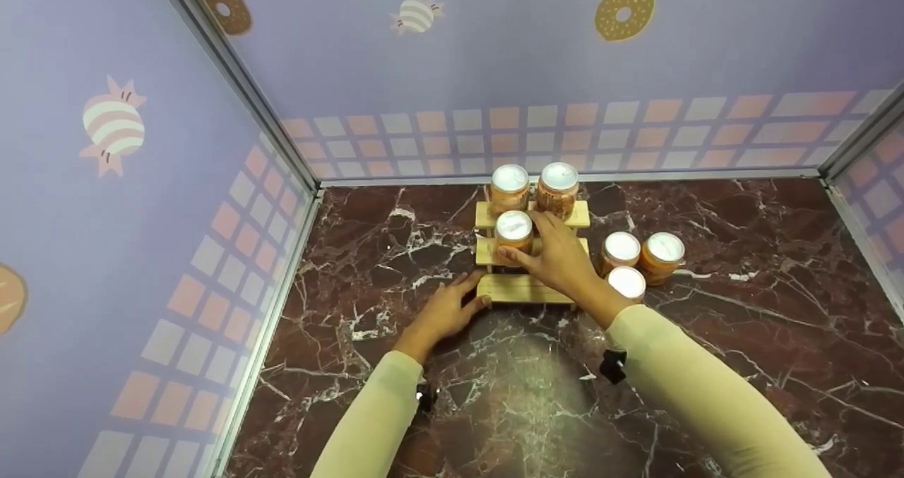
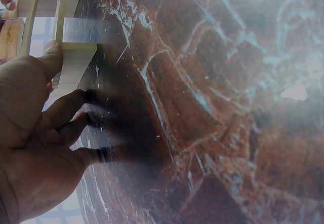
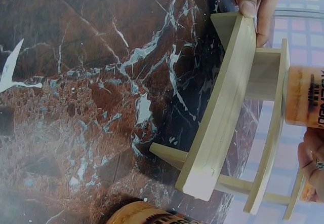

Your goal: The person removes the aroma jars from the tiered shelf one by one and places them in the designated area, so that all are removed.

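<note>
A three-step wooden rack (image 1: 526, 289) stands on the dark red marbled table. On its middle step is an orange can (image 1: 514, 226) with a pale top, upright, and my right hand (image 1: 563, 258) holds it between thumb and fingers. Dark lettering shows on this can (image 3: 302, 96) in the right wrist view. My left hand (image 1: 443, 314) grips the left end of the bottom step, thumb in front. In the left wrist view, the other fingers of the left hand (image 2: 38, 148) reach down to the table. Two similar cans, a left one (image 1: 509, 188) and a right one (image 1: 558, 187), stand on the top step.
Three more orange cans stand close together on the table right of the rack: one at the back (image 1: 621, 248), one at the right (image 1: 663, 255) and one in front (image 1: 627, 282), partly behind my right forearm. Patterned purple walls (image 1: 452, 61) enclose the table's back and sides.
</note>
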`<state>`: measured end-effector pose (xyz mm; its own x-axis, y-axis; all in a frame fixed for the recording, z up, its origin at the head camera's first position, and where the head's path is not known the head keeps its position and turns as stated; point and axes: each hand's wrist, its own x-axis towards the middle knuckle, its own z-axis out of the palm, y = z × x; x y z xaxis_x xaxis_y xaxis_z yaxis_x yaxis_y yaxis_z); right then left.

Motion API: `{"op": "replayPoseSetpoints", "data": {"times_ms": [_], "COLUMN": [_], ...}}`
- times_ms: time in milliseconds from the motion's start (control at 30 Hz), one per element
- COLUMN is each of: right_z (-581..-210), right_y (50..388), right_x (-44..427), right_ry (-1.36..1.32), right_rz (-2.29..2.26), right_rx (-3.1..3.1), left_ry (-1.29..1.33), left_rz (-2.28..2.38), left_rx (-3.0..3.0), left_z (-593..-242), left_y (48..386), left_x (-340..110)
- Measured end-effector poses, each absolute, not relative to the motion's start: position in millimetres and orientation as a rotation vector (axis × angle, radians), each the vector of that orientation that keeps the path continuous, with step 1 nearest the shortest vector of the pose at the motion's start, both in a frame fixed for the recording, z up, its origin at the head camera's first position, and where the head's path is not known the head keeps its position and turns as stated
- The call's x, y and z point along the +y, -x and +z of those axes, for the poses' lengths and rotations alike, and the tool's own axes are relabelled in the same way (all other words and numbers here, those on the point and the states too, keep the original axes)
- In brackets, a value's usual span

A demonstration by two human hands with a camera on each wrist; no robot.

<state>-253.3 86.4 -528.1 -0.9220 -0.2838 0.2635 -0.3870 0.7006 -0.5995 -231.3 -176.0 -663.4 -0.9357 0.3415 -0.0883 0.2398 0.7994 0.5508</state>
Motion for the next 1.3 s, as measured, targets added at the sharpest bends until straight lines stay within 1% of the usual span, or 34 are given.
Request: {"op": "replayPoseSetpoints", "data": {"times_ms": [767,1300], "right_z": [-527,-530], "right_y": [249,247], "right_x": [89,100], "right_ry": [-0.600,-0.662], "right_rz": [1.067,1.035], "right_rx": [-2.714,-2.598], "left_ry": [-0.471,-0.467], "left_rz": [0.848,0.858], "left_rx": [2.803,2.797], "left_z": [-664,-666], "left_y": [231,232], "left_x": [-177,-177]}}
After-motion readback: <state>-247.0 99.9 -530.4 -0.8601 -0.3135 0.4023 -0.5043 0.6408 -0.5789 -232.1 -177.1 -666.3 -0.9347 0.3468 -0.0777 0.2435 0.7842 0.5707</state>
